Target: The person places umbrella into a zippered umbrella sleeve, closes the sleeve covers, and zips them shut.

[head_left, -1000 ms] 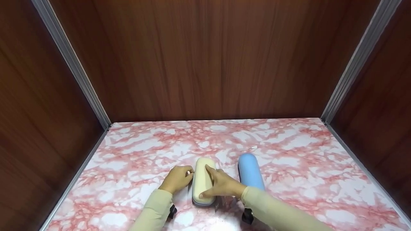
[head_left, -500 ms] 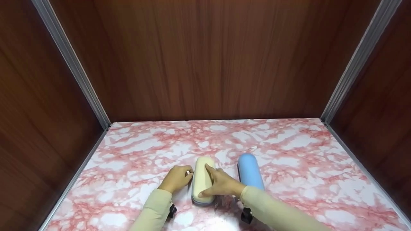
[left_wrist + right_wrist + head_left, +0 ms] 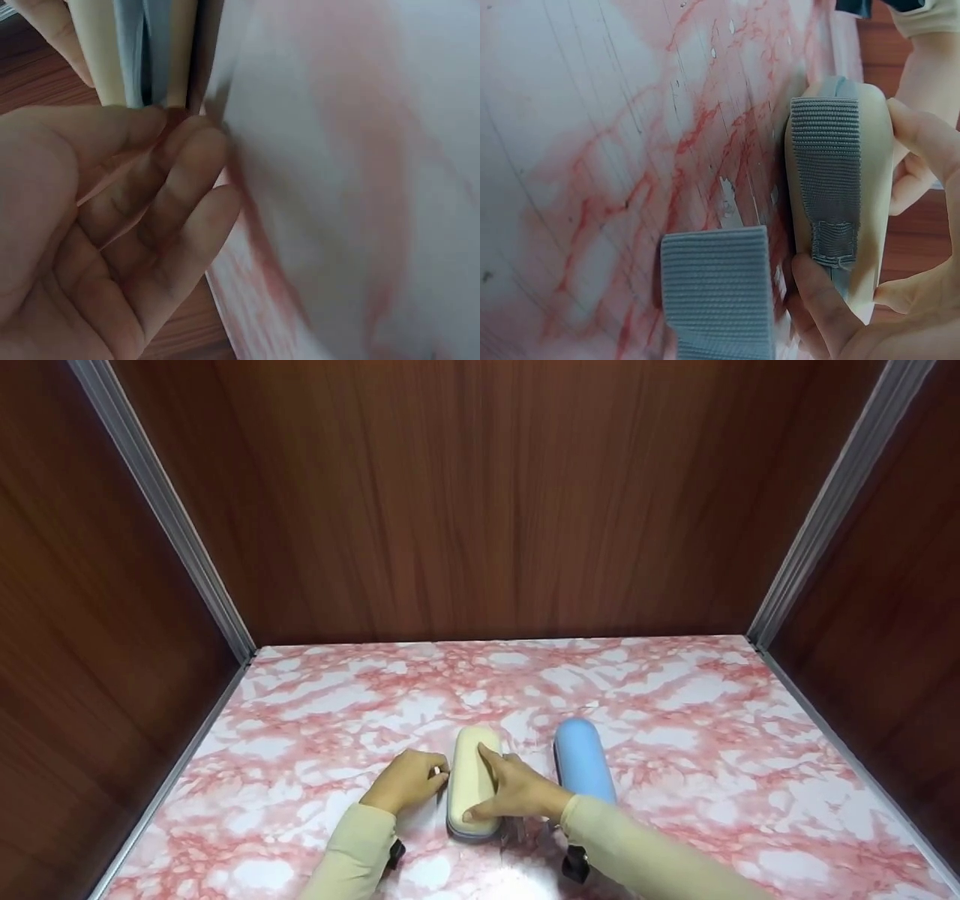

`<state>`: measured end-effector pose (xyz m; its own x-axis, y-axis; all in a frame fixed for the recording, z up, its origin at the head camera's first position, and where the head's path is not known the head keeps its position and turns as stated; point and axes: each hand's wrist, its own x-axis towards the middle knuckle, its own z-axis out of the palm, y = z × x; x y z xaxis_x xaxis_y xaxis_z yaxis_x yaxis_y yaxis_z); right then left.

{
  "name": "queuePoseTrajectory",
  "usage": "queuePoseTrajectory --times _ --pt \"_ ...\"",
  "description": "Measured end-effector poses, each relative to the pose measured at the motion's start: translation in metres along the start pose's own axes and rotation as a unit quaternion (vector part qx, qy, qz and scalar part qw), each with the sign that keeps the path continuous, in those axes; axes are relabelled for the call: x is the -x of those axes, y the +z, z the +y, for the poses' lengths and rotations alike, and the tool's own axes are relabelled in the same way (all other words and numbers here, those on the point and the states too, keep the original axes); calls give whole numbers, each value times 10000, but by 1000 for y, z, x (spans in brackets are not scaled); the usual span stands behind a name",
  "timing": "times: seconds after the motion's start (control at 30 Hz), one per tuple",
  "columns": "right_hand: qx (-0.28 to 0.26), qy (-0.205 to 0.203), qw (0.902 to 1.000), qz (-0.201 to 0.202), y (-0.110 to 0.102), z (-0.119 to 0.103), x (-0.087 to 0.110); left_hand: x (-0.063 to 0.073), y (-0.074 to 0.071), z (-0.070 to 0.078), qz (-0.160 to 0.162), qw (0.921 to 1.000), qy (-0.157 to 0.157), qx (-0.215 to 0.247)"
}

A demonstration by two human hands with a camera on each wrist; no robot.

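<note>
A cream hard case [image 3: 473, 780] with a grey zipper band lies lengthwise on the table. My right hand [image 3: 521, 787] grips it from above and the right, thumb at the near end and fingers spread over the lid and far side. A grey ribbed strap [image 3: 829, 165] shows on the case's side in the right wrist view. My left hand [image 3: 409, 781] is at the left side, thumb and index finger pinched together at the grey zipper [image 3: 142, 52]; the zipper pull itself is hidden by the fingertips. Right of the right hand lies a blue case [image 3: 585, 761], partly covered by the right forearm.
The table [image 3: 337, 697] has a red-and-white marbled cover. Brown wood panels [image 3: 480, 510] stand at the back and both sides, with grey metal posts [image 3: 176, 525] in the corners. Another grey ribbed strap [image 3: 716, 289] is near the camera in the right wrist view.
My left hand and wrist have shifted slightly left and toward me, fingertips still at the case's side. The right hand and both cases look nearly the same.
</note>
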<state>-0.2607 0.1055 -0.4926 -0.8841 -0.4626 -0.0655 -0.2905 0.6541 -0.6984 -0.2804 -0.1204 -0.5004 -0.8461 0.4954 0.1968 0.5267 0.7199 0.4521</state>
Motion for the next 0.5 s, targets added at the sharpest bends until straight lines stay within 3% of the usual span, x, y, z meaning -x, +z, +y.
queuePoseTrajectory --times 0.2,0.5 --pt "94 -12 10000 -19 -1 0 0 3 -3 0 -242 9997 -44 96" --pt "98 28 9999 -36 0 -2 0 6 1 2 -52 9999 99 23"
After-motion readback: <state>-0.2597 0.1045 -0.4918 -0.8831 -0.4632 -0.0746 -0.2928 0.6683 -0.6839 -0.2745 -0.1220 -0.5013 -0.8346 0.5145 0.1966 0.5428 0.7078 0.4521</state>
